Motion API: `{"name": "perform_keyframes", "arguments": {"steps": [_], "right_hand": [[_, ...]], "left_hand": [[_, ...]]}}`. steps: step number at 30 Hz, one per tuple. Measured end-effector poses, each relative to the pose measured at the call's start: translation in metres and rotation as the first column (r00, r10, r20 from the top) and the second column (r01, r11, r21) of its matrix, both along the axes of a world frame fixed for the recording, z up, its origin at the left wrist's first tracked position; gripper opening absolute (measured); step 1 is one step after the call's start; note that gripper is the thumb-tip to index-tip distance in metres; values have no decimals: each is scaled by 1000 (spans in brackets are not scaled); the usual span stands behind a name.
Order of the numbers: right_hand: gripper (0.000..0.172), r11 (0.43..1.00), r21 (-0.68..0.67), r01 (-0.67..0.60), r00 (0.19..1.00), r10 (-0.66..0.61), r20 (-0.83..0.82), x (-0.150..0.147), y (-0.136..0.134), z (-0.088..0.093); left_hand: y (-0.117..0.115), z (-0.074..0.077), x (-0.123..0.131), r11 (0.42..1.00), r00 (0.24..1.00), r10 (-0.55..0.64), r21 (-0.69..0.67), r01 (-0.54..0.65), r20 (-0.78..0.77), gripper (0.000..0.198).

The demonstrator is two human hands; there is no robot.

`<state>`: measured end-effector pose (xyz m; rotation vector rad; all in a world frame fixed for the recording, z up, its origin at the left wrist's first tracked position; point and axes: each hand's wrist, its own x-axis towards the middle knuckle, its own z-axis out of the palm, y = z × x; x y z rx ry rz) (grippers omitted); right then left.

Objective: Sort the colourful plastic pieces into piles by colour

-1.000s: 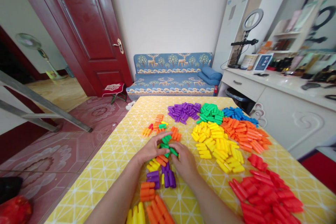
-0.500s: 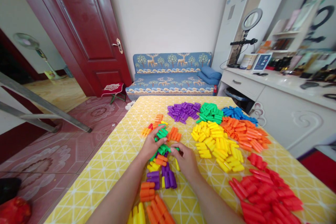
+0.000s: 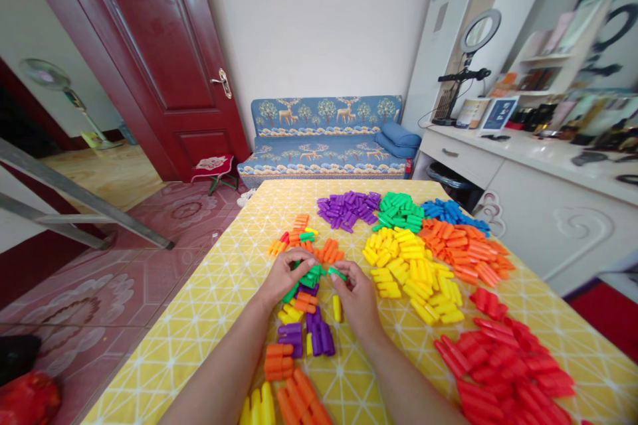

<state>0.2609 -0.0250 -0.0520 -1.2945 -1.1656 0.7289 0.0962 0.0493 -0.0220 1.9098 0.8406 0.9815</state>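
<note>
My left hand (image 3: 284, 275) is closed, thumb and fingers around a clump of green plastic pieces (image 3: 311, 277) shaped like short pen caps. A single green piece (image 3: 337, 273) is pinched between the thumb and fingers of my right hand (image 3: 355, 292), close to that clump's right side. Just below my hands lie an orange group (image 3: 306, 303), a yellow piece (image 3: 337, 309) and purple groups (image 3: 321, 337). Beyond my left hand are more orange pieces (image 3: 330, 252) and a small green one (image 3: 308, 237). My fingers partly cover the green clump.
Sorted heaps of purple (image 3: 349, 210), green (image 3: 400, 212), blue (image 3: 451, 216), orange (image 3: 466, 249), yellow (image 3: 413, 272) and red pieces (image 3: 508, 365) lie on the patterned yellow tablecloth (image 3: 199, 345). Orange (image 3: 302, 398) and yellow groups (image 3: 262, 405) lie near my forearms. A sofa (image 3: 323, 153) stands behind.
My left hand has curled in and drawn slightly toward me, uncovering a small green piece beyond it. My right hand has raised its green piece slightly, and more of the yellow piece shows.
</note>
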Motion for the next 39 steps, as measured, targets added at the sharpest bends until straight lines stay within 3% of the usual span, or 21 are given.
{"name": "perform_keyframes", "arguments": {"steps": [3,6,8,11,14,19,23,35,39], "right_hand": [[21,1000,2,1,1000,-1,6,0,1,-1],[21,1000,5,-2,1000,2,11,1,1,-2],[21,1000,-6,-6,1000,6,17,1,1,-1],[20,1000,-14,-14,1000,14,28,1,1,-1],[20,1000,-16,-15,999,15,36,1,1,-3],[20,1000,-7,-16,999,16,48,1,2,-5],[19,1000,-7,-19,999,19,50,1,2,-4],[20,999,-9,54,985,-52,164,2,2,-1],[22,997,-69,24,980,-10,197,3,2,-3]], "left_hand": [[-1,2,-3,998,995,-40,49,45,-91,35],[-1,4,-6,987,975,-132,68,146,-181,71],[1,5,-8,983,963,-168,40,180,-211,81],[3,2,-10,985,962,-167,1,171,-218,67],[4,-2,-7,991,969,-106,52,120,-221,51],[2,-5,2,964,962,18,259,55,-271,56],[3,-7,4,956,946,60,290,37,-319,49],[2,-8,3,996,978,-9,88,28,-207,30],[0,-5,4,998,986,-57,19,60,-155,27]]}}
